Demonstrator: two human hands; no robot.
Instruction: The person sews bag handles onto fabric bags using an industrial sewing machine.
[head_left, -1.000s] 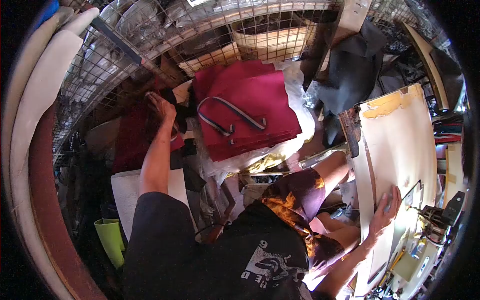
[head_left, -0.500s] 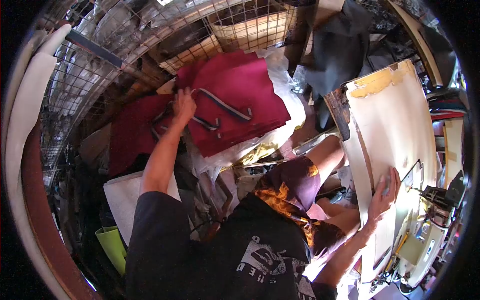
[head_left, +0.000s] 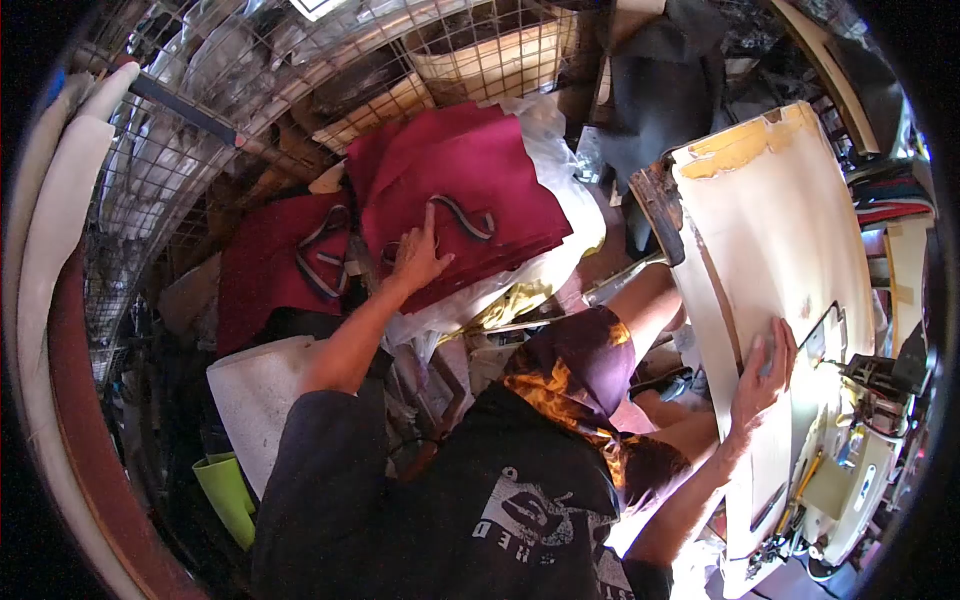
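Note:
My left hand (head_left: 418,262) is over the stack of dark red sheets (head_left: 480,150), its index finger stretched toward a dark strip with pale edges (head_left: 462,216). The fingers are apart; nothing shows in them. Another such strip (head_left: 322,262) lies looped on a second red piece (head_left: 270,255) further left. On the right, my right hand (head_left: 765,372) rests on the pale table board (head_left: 775,240), fingers spread lightly along its surface, beside a dark-framed plate (head_left: 825,335).
A sewing machine (head_left: 840,490) stands at the table's lower right. Wire mesh (head_left: 350,60) curves behind the red sheets. A whitish sheet (head_left: 255,400) and a green roll (head_left: 226,495) are at lower left. Black material (head_left: 665,90) hangs at the back.
My left hand has moved right and down, from the left edge of the red stack to its middle. One dark strip that was beside it on the stack is no longer visible there.

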